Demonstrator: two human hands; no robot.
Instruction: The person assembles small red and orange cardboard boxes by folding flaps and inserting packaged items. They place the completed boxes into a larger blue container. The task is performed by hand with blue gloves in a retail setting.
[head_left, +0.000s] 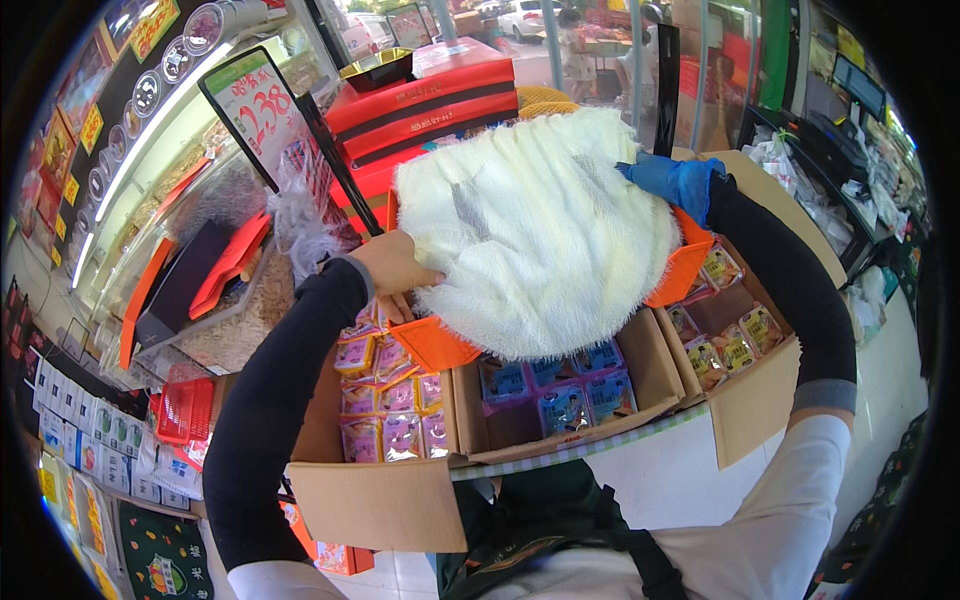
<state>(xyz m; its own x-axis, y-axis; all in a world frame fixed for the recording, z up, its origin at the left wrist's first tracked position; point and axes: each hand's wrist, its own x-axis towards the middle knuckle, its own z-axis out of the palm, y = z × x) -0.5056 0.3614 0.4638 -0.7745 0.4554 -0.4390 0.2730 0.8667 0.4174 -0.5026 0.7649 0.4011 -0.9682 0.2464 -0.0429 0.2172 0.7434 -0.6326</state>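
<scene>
A white, fluffy cloth (540,230) lies spread over an orange basket (432,342), hiding most of what is inside. My bare left hand (392,268) is closed at the cloth's left edge, thumb on the fabric and fingers down beside the basket wall. On the far right edge, my right hand (672,186), in a blue glove, pinches the cloth; its fingertips are partly hidden. Below the basket stand open cardboard boxes: pink and yellow packets (400,400) on the left, blue-purple packets (565,390) in the middle, yellow-green packets (735,350) on the right.
Red gift boxes (425,100) with a gold tray (377,68) on top are stacked behind the basket. A price sign (255,110) stands at the left, near a bin of loose goods (235,325). A box flap (378,503) juts toward me.
</scene>
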